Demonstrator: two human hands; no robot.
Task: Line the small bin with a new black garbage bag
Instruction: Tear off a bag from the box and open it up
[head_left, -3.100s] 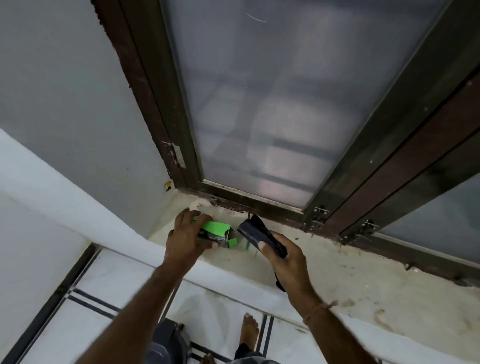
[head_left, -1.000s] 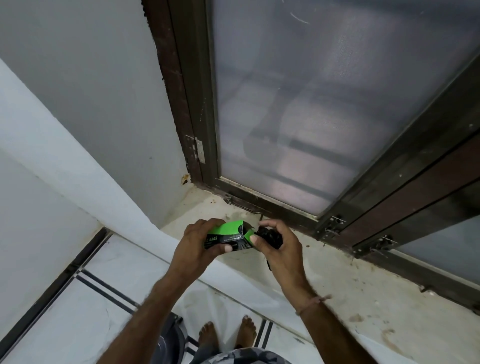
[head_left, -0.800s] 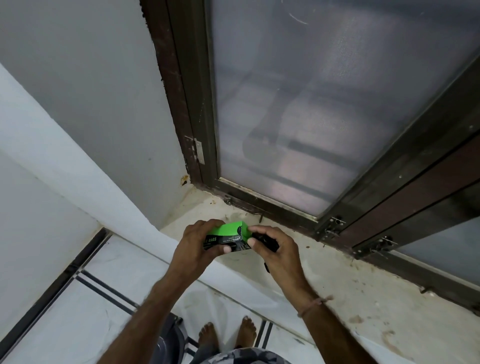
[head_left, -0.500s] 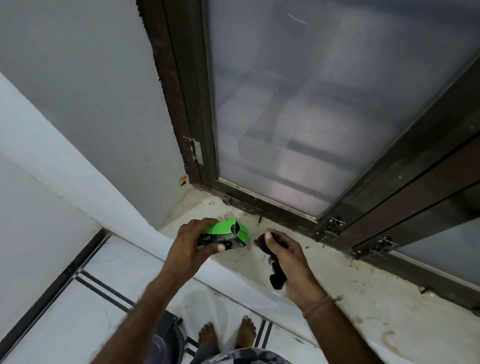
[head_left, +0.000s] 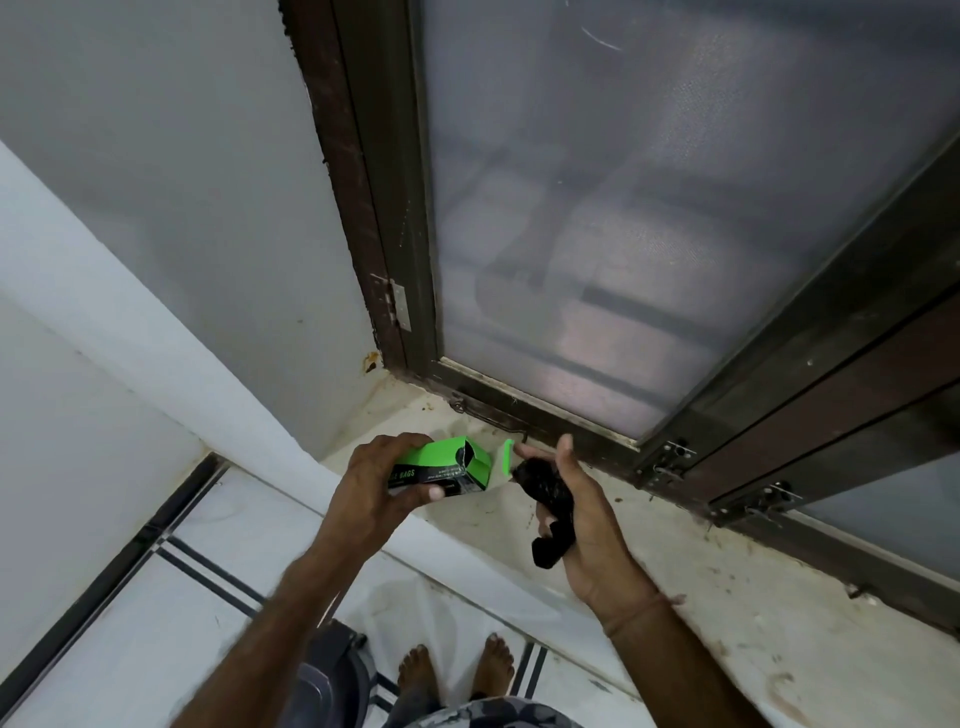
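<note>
A person stood at a stained window ledge (head_left: 675, 587), seen from above. The right hand (head_left: 582, 525) was clamped around a folded black garbage bag (head_left: 546, 506), which lay in the palm with its long axis running from near the fingertips, far and left, down to the heel of the hand, near and right. Its lower end stuck out below the curled fingers. The left hand (head_left: 371, 491) gripped a green box (head_left: 441, 467) of bags just to the left, its open end and loose flap (head_left: 507, 457) facing the bag, the two close but apart.

The small bin (head_left: 332, 680) sat on the floor, near and left of the bare feet, directly beneath the left forearm and well below the bag. Only part of its grey rim showed. The bag was not yet unfolded, so the coming move probably meant setting the box down, shaking the bag open, then lowering it toward the bin. The left hand was nearer the bin, but it was occupied.
</note>
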